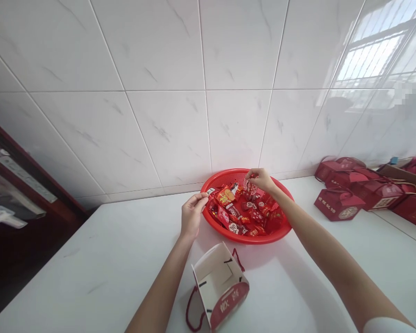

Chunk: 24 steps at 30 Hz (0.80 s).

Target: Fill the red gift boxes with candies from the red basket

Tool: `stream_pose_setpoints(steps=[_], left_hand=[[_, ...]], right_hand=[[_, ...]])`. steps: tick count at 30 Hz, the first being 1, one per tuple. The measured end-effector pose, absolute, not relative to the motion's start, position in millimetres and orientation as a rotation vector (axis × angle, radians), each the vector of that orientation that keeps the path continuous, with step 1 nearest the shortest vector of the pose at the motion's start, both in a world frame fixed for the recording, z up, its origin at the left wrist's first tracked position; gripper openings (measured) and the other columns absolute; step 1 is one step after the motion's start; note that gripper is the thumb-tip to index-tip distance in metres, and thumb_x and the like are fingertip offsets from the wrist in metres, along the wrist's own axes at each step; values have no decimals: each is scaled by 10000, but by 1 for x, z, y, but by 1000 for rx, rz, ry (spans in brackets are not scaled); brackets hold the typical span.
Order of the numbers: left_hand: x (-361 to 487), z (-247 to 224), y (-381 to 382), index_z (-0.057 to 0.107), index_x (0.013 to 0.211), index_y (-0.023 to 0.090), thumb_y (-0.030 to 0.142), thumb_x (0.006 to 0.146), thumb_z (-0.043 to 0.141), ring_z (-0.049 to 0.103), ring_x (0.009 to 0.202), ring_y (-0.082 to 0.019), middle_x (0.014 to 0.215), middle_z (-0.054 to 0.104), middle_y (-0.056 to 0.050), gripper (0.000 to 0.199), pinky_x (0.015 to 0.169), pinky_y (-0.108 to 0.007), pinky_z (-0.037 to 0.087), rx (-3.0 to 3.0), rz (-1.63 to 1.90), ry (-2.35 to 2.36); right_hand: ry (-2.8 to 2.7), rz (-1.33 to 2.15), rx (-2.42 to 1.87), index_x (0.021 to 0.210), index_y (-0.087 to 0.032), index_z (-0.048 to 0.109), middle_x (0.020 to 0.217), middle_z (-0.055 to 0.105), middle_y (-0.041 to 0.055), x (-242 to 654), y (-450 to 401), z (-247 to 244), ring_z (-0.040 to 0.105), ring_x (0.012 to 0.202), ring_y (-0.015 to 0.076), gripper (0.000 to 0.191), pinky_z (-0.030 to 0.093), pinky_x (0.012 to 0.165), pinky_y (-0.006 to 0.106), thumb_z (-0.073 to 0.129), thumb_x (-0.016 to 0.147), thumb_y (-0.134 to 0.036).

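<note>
A packet (250, 187) is pinched in the right grip (260, 180) over a red basket (249, 240); the left grip (192, 216) is closed at its rim.

This looks like a room in a home, perhaps a kitchen or utility room, though the wide, dim-edged view leaves that uncertain. The main landmark is a long white counter (90, 270) with a marble look. Behind it rises a wall of large, grey-veined white tiles (166, 134), which reflect a barred window (370, 58). On the counter's right end sit stacked red gift boxes (339, 203), and a dark wooden frame (27, 194) stands beyond its left edge.
</note>
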State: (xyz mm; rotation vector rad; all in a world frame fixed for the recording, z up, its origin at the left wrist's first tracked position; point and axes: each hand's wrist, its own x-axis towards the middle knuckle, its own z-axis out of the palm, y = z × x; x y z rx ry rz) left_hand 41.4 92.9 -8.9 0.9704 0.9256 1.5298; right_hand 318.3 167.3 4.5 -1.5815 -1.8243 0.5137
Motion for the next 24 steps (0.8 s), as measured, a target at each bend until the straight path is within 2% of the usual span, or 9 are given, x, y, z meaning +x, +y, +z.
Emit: stream_pose_setpoints(steps=[5, 10, 19, 24], left_hand=[[41, -9, 93, 752, 727, 169, 300, 550, 842, 613, 756, -144, 798, 708, -15, 238, 716, -254, 480, 979, 1522, 928], [41, -10, 94, 749, 731, 174, 305, 557, 838, 616, 750, -145, 793, 707, -11, 236, 721, -259, 483, 1000, 1521, 923], [40, -12, 94, 749, 739, 176, 307, 590, 826, 622, 779, -164, 810, 709, -21, 213, 762, -286, 490, 1053, 1523, 924], [40, -12, 95, 745, 742, 181, 316, 593, 822, 624, 809, -174, 819, 708, -22, 216, 797, -299, 489, 1072, 1524, 927]], right_hand=[[-1987, 360, -1682, 1222, -188, 640, 1279, 633, 98, 306, 162, -5, 641, 1087, 228, 284, 558, 929, 441, 612, 988, -346], [-2244, 339, -1557, 1321, -191, 591, 1389, 572, 115, 268, 161, -15, 593, 1209, 275, 385, 510, 1010, 515, 638, 971, -341], [-2364, 524, -1468, 1139, -142, 652, 1084, 684, 64, 269, 167, -8, 678, 900, 180, 266, 592, 784, 366, 641, 973, -350], [-2139, 393, -1514, 1166, -146, 640, 1105, 675, 68, 282, 172, 0, 673, 929, 190, 278, 586, 809, 383, 632, 977, -350]])
